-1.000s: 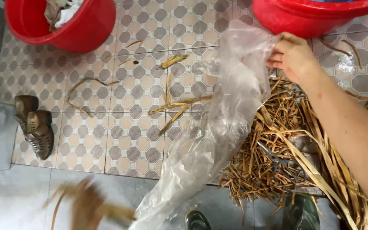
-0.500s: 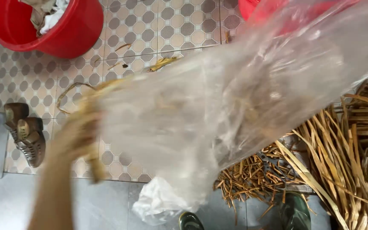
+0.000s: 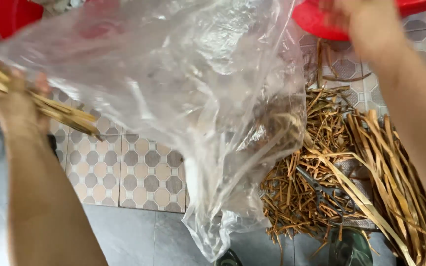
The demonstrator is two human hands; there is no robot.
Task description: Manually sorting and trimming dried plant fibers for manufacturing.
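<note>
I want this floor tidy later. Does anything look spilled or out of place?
Yes: short dry cut strips lie scattered loose over the tiled floor beside the long dried leaves, not gathered in the clear plastic bag.

Left hand (image 3: 16, 101) is up at the left edge, fist wrapped around a bundle of dry straw-coloured strips (image 3: 50, 111) that slant down to the right. Right hand (image 3: 371, 29) is high at the top right, blurred, gripping the far edge of a big clear plastic bag (image 3: 183, 98), which is stretched wide between both hands and sags to a crumpled tail near the bottom. Under it, a patterned tiled floor (image 3: 139, 172). To the right, a heap of short cut pieces (image 3: 306, 192) lies beside long loose strips (image 3: 395, 172). A red basin (image 3: 321, 24) sits behind the right hand.
</note>
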